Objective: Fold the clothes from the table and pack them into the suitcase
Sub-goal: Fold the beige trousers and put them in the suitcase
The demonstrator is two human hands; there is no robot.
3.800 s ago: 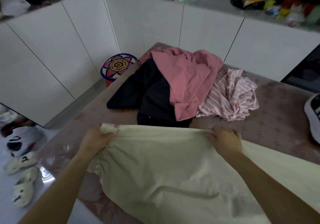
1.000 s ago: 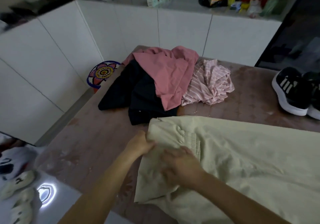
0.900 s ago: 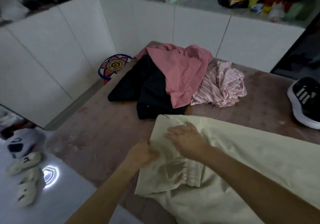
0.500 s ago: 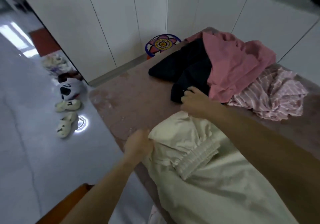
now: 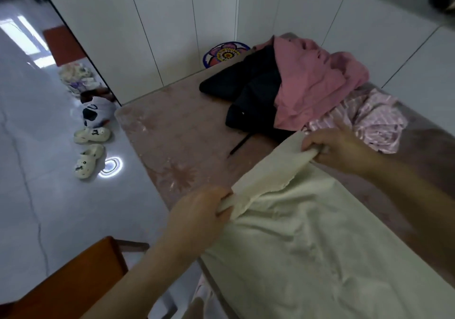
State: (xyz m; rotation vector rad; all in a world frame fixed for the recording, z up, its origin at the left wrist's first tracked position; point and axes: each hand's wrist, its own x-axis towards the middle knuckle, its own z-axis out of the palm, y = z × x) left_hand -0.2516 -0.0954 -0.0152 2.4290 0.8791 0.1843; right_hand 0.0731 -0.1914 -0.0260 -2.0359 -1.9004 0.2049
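A cream garment (image 5: 307, 240) lies spread over the near part of the brown table (image 5: 177, 131). My left hand (image 5: 199, 217) grips its folded top edge at the near-left corner. My right hand (image 5: 342, 148) pinches the same edge farther back, and the edge is stretched taut between them. Behind, a pile holds a black garment (image 5: 248, 89), a pink garment (image 5: 312, 79) and a pink striped garment (image 5: 369, 119). No suitcase is in view.
White cabinet doors (image 5: 152, 23) run behind the table. A flower-patterned round stool (image 5: 225, 52) stands at the table's far corner. White clogs (image 5: 91, 146) and a white bag (image 5: 94, 111) lie on the glossy floor at left. A wooden chair (image 5: 71, 279) is near left.
My right hand has left the black garment and taken hold of the cream garment's top edge. Both hands now pull that edge straight, and the bunched waistband has flattened. The view swung left.
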